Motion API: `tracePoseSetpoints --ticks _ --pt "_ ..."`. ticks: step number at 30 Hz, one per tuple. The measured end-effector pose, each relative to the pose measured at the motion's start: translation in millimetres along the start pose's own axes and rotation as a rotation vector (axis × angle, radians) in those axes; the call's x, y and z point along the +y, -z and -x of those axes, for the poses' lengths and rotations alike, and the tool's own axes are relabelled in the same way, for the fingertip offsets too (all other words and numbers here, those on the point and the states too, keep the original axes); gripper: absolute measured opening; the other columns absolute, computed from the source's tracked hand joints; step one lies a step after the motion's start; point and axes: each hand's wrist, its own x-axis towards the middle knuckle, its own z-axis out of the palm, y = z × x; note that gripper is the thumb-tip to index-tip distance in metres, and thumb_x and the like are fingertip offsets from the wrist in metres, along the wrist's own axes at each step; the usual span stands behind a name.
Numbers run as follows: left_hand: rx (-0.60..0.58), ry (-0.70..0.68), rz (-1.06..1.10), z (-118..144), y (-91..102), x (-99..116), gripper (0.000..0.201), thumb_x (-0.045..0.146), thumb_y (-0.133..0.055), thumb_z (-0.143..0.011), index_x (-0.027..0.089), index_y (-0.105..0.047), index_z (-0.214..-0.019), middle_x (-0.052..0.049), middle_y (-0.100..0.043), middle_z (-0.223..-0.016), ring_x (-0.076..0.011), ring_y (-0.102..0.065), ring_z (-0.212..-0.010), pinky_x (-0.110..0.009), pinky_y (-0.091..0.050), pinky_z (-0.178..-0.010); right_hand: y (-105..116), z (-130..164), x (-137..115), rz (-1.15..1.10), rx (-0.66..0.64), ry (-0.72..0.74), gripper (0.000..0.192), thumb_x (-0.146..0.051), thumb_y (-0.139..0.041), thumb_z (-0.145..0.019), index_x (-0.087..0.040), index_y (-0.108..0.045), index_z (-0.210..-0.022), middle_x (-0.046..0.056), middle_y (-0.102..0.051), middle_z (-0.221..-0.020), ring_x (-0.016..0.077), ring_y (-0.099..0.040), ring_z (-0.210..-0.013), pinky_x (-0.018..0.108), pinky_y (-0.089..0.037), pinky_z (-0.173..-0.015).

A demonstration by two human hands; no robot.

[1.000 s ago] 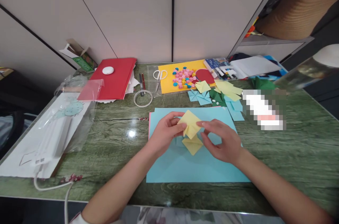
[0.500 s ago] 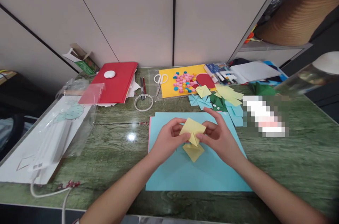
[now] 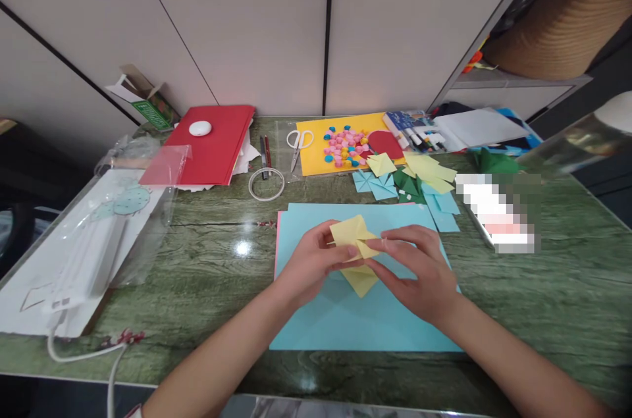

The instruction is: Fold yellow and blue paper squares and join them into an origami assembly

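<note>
Above a stack of light blue paper sheets (image 3: 316, 313), my left hand (image 3: 313, 260) pinches a folded piece of yellow paper (image 3: 349, 229) between thumb and fingers. My right hand (image 3: 419, 266) comes from the other side, its thumb and fingertips closed on the right-hand flap of the same folded paper. A second yellow paper piece (image 3: 361, 280) lies just below it on the blue sheets, partly hidden by the hands and the held paper. A thin pink edge shows along the stack's left side.
Behind the stack lie folded papers (image 3: 429, 171) in yellow, blue and green, a yellow sheet (image 3: 310, 158) with small pink balls (image 3: 340, 145), scissors (image 3: 297, 145) and a tape ring (image 3: 266, 184). A red folder (image 3: 212, 148) and a white power strip (image 3: 91, 253) are leftward; a blurred-out phone (image 3: 494, 214) lies right.
My right hand has shifted from the front of the folded yellow paper to its right flap, its raised finger now lowered. The paper has turned slightly in my left hand. The view has shifted a little.
</note>
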Motion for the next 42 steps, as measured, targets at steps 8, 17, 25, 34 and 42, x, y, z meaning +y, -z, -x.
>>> tracePoseSetpoints --ticks 8,17,25,34,42 --pt "-0.025 0.061 0.088 -1 0.3 -2 0.014 0.012 -0.064 -0.071 0.014 -0.059 -0.084 -0.004 -0.06 -0.084 -0.0118 -0.056 -0.077 -0.025 -0.046 -0.073 -2 6 8 -0.108 -0.092 0.103 0.044 -0.008 -0.065 -0.072 -0.025 -0.048 -0.109 0.001 -0.071 -0.089 0.0149 -0.064 -0.081 0.037 -0.048 -0.079" --pt "0.039 0.055 0.073 -2 -0.7 -4 0.012 0.014 -0.064 -0.069 0.013 -0.059 -0.08 -0.003 -0.06 -0.081 -0.0129 -0.057 -0.074 -0.029 -0.046 -0.074 -2 3 7 0.041 0.023 0.086 0.041 -0.013 -0.071 -0.069 -0.026 -0.053 -0.103 -0.004 -0.071 -0.075 0.0132 -0.064 -0.073 0.034 -0.045 -0.078" --pt "0.123 0.028 0.078 2 -5.1 -8 0.008 0.015 -0.064 -0.066 0.014 -0.057 -0.069 0.002 -0.057 -0.066 -0.0089 -0.054 -0.061 -0.022 -0.043 -0.061 -2 11 15 0.017 -0.067 0.158 0.041 -0.014 -0.069 -0.072 -0.034 -0.052 -0.103 -0.008 -0.072 -0.087 0.0155 -0.064 -0.081 0.037 -0.043 -0.079" --pt "0.076 -0.02 0.004 1 -3.7 -5 0.017 0.022 -0.07 -0.067 0.015 -0.058 -0.076 0.0 -0.061 -0.072 -0.009 -0.055 -0.063 -0.022 -0.044 -0.062 5 0 15 0.02 -0.01 0.089 0.04 -0.015 -0.069 -0.072 -0.034 -0.055 -0.104 -0.007 -0.069 -0.076 0.0118 -0.063 -0.07 0.033 -0.041 -0.075" --pt "0.078 -0.075 -0.103 2 -6.4 -8 0.017 0.025 -0.068 -0.069 0.015 -0.055 -0.073 0.002 -0.057 -0.069 -0.0087 -0.052 -0.063 -0.022 -0.042 -0.061 3 5 14 0.129 0.091 0.132 0.033 -0.012 -0.069 -0.068 -0.032 -0.054 -0.088 -0.008 -0.067 -0.068 0.0128 -0.061 -0.063 0.035 -0.039 -0.069"
